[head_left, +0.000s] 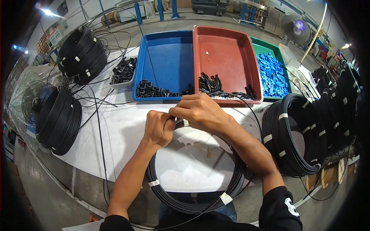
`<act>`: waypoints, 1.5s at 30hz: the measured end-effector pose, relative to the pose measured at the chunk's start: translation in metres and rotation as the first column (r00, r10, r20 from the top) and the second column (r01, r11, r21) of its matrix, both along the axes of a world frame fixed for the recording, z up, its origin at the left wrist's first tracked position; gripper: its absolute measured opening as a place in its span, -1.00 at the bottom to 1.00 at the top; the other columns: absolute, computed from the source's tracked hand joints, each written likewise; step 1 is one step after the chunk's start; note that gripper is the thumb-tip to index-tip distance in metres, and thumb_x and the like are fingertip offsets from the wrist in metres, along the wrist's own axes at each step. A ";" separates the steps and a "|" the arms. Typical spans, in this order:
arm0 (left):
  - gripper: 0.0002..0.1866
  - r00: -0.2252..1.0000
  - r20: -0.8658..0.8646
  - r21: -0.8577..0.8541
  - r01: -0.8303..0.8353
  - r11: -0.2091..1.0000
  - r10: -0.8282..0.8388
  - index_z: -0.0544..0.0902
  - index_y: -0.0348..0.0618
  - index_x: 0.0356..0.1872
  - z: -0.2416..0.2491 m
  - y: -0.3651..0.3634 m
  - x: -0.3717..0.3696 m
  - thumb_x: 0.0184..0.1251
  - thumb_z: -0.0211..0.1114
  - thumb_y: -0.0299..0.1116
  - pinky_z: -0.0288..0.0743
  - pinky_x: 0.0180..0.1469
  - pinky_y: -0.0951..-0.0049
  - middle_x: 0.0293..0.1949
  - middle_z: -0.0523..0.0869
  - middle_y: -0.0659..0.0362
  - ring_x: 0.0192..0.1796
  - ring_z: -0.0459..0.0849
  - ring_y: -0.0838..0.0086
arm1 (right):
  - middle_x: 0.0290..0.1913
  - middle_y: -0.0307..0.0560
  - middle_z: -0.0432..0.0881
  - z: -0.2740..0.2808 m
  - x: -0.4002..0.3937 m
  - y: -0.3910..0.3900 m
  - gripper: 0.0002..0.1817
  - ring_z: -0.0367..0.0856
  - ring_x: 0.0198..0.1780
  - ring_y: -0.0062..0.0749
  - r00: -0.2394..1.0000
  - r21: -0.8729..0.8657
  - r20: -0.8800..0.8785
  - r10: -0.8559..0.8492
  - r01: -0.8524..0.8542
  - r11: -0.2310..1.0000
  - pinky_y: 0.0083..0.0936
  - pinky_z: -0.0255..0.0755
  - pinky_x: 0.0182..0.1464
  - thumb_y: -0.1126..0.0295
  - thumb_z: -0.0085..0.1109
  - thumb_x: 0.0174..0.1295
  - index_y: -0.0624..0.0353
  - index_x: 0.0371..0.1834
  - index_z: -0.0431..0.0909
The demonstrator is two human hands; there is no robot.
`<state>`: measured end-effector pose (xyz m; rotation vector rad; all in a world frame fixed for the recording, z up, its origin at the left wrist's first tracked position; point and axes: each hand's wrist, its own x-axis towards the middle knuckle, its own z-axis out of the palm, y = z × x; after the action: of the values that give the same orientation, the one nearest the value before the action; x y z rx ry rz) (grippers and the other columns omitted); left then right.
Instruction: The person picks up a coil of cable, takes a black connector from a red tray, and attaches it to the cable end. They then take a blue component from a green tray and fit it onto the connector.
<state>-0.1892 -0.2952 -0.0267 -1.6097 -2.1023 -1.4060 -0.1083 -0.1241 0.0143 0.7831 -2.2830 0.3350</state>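
A coil of black cable (156, 189), bound with white tape, lies at the table's near edge in front of me. At its far side my left hand (160, 128) is closed, its fingers pinched together on something too hidden to name. Touching it from the right, my right hand (200, 113) is closed as well, fingers bent down over the same spot. A black cable end arcs from near my right hand toward the right. Just beyond the hands stand a blue tray (165, 57) and a red tray (225, 50), both with small black parts along their near sides.
A green tray (275, 50) of blue parts stands at the back right. Stacked black cable coils stand at left (59, 119) and right (293, 134). A clear container of black parts (123, 71) sits left of the blue tray. Loose cables cross the table's left side.
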 end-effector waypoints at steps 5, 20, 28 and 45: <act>-0.70 0.990 -0.122 0.099 -0.063 0.993 0.075 0.50 -0.35 -0.71 -0.008 0.000 0.003 0.08 0.03 -0.35 0.34 -0.61 0.16 -0.74 0.47 -0.14 -0.74 0.42 0.00 | -0.46 -0.01 0.69 0.002 0.002 0.005 -0.71 0.69 -0.40 -0.12 0.969 -0.317 0.216 0.123 -0.049 0.947 -0.28 0.54 -0.36 0.68 0.32 -0.14 0.21 -0.27 0.73; -0.84 0.860 0.510 0.244 -0.142 0.959 -0.002 0.66 -0.27 -0.13 -0.006 -0.035 -0.077 0.43 0.20 -0.40 0.32 -0.42 0.65 -0.29 0.75 0.10 -0.46 0.65 0.58 | -0.20 0.00 0.72 -0.010 -0.006 0.008 -0.61 0.73 -0.21 -0.01 0.963 -0.333 0.266 0.042 0.051 0.942 -0.20 0.59 -0.18 0.75 0.18 0.00 0.13 -0.10 0.69; -0.90 0.852 0.522 0.116 -0.029 0.993 -0.036 0.67 -0.36 -0.27 -0.017 -0.027 -0.072 0.33 0.20 -0.58 0.59 -0.33 0.57 -0.39 0.74 0.10 -0.45 0.69 0.55 | -0.23 -0.03 0.72 -0.018 -0.005 0.009 -0.55 0.74 -0.23 -0.06 0.966 -0.251 0.257 0.039 0.028 0.967 -0.20 0.59 -0.21 0.71 0.20 -0.08 0.12 -0.07 0.68; -0.88 0.881 0.463 0.065 0.080 0.995 -0.101 0.73 -0.34 -0.24 0.014 0.026 -0.084 0.31 0.31 -0.49 0.46 -0.48 0.64 -0.35 0.79 0.05 -0.51 0.66 0.58 | -0.31 -0.09 0.71 -0.039 -0.012 0.004 -0.79 0.74 -0.24 -0.10 0.905 -0.152 0.423 0.053 0.013 0.988 -0.17 0.52 -0.25 0.53 0.30 0.08 0.03 -0.21 0.71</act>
<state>-0.2734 -0.2697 -0.0128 -1.4806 -2.2302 -2.0290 -0.1199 -0.1197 -0.0249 0.7067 -2.6140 0.7449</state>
